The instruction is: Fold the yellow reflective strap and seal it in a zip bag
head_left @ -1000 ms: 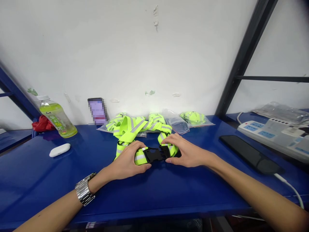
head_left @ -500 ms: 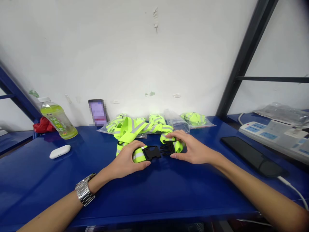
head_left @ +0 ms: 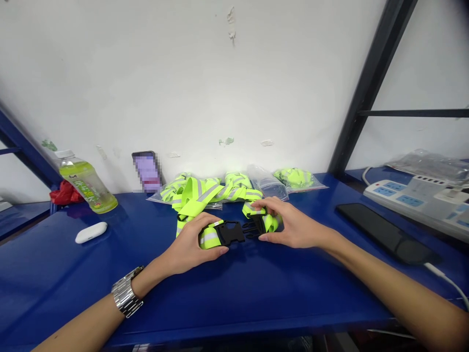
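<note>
My left hand (head_left: 194,243) grips a black socket buckle half (head_left: 232,232) on a yellow-green reflective strap (head_left: 209,238). Between the thumb and fingers of my right hand (head_left: 287,223) is the black pronged buckle half (head_left: 255,227), with its own piece of strap bunched beside the fingers. The prongs point left at the socket's mouth, with their tips at its edge; whether they are inside it I cannot tell. Behind my hands, more of the strap (head_left: 198,195) lies looped and twisted on the blue table (head_left: 234,298).
Bagged yellow-green straps (head_left: 295,178) lie along the wall. To the left are a bottle (head_left: 90,185), a red bundle (head_left: 66,193), a white case (head_left: 91,232) and an upright phone (head_left: 147,171). A dark phone (head_left: 386,232) and a power strip (head_left: 414,198) lie right.
The two buckle halves have come slightly closer together. Both hands keep their hold, and the view has shifted a little.
</note>
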Motion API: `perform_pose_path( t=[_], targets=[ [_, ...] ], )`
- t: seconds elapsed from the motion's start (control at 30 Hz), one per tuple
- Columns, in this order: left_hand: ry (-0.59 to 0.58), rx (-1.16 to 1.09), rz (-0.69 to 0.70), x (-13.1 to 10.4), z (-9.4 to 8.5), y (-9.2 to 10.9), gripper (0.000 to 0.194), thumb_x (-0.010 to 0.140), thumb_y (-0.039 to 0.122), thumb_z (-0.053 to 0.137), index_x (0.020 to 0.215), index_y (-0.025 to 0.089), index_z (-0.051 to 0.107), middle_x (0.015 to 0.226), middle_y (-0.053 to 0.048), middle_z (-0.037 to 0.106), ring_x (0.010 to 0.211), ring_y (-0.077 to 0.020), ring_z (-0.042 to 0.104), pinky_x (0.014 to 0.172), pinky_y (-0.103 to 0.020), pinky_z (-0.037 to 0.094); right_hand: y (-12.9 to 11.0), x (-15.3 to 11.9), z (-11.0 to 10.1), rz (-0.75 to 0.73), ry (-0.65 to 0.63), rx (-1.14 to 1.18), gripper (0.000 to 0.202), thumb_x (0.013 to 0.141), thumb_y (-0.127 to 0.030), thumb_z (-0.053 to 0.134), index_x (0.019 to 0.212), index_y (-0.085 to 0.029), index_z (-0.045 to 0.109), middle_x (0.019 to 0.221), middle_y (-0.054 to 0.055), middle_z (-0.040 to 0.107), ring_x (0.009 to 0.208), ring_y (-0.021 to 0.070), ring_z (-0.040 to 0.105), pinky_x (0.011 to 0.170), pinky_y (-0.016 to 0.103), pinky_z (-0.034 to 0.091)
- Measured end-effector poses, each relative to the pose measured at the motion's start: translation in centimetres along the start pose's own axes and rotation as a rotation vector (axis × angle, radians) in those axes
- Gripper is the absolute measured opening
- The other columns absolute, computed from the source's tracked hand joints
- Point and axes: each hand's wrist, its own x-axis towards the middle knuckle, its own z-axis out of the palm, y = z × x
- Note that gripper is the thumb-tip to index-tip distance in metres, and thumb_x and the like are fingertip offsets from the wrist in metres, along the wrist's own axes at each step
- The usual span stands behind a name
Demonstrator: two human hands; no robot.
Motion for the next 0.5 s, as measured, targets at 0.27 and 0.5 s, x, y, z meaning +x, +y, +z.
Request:
perform_pose_path(
  t=[0.27, 0.5],
  targets=[
    [-0.055, 0.036, -0.001, -0.1, 0.1, 0.2, 0.05, 0.075, 0.045, 0.071, 0.116, 0.022, 0.053, 0.112, -0.007, 0.056, 0.103, -0.0226, 0.056, 0.09, -0.038, 0.047, -0.6, 0.0, -0.1, 0.028, -0.018, 0.017, 0.062, 0.076, -0.044, 0.069, 0.131, -0.026, 0.046, 0.119, 0.009, 0.055, 0.1, 0.0248, 0.052, 0.084, 0.041, 0.047],
    [-0.094, 0.034, -0.015, -0.4, 0.8, 0.4, 0.055, 0.076, 0.049, 0.069, 0.121, 0.023, 0.052, 0.108, -0.006, 0.054, 0.097, -0.021, 0.056, 0.086, -0.037, 0.049, -1.4, 0.3, 1.5, -0.001, 0.014, 0.067, 0.07, 0.074, -0.045, 0.072, 0.133, -0.025, 0.04, 0.121, 0.01, 0.053, 0.1, 0.0241, 0.052, 0.086, 0.041, 0.047]
  ],
)
